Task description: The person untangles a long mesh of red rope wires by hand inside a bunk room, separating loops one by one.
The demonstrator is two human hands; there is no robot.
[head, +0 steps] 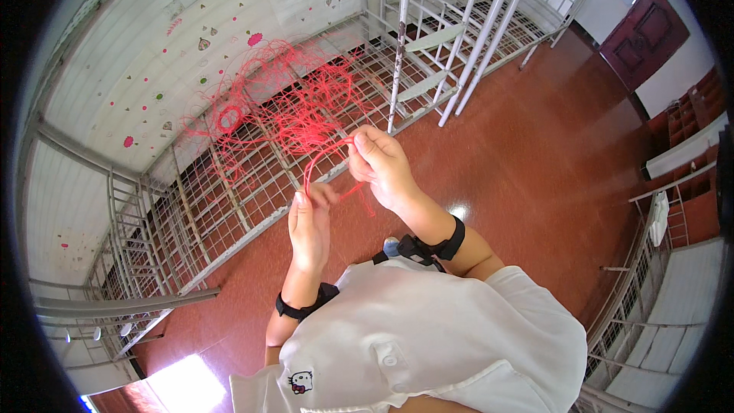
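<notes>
A loop of thin red cord (321, 156) arches between my two hands. My right hand (378, 163) pinches one part of it between thumb and curled fingers. My left hand (309, 221), lower and to the left, grips the other part at the thumb; its fingers are partly blurred. Loose red ends hang below and beside my right hand. Just beyond my hands, a large tangled heap of red cord (309, 109) lies on the metal mesh of a bed frame (252, 229). A small round coil of red cord (230, 119) sits at the heap's left.
A white metal bunk ladder (433, 37) with flat steps rises beyond my right hand. The wall (189, 57) behind the bed bears stickers. Red-brown floor (516, 143) stretches to the right, towards a dark red door (645, 34). Another metal bunk (642, 321) stands at the lower right.
</notes>
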